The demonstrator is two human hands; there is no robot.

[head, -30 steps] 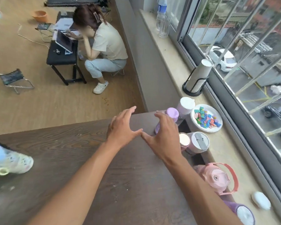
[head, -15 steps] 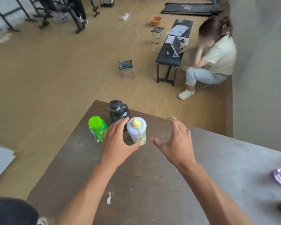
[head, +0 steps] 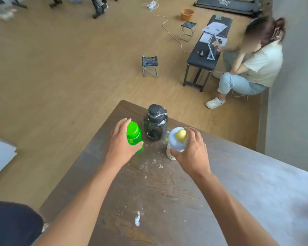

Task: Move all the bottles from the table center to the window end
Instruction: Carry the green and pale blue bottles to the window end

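Observation:
Three bottles stand near the far corner of the dark wooden table. My left hand wraps the bright green bottle from its left side. My right hand closes around the pale blue bottle with a yellow cap, fingers on its right side and thumb in front. Between and behind them stands a dark, smoky bottle with a black lid, untouched. All three bottles stand upright on the table.
The table's far edge runs just behind the bottles. White specks and a smear mark the tabletop. On the floor beyond are a small folding stool, a black bench and a seated person. A grey wall rises at right.
My view swung from the window end to the far table corner. Both hands, open a moment ago, have reached forward and closed on the green and pale blue bottles.

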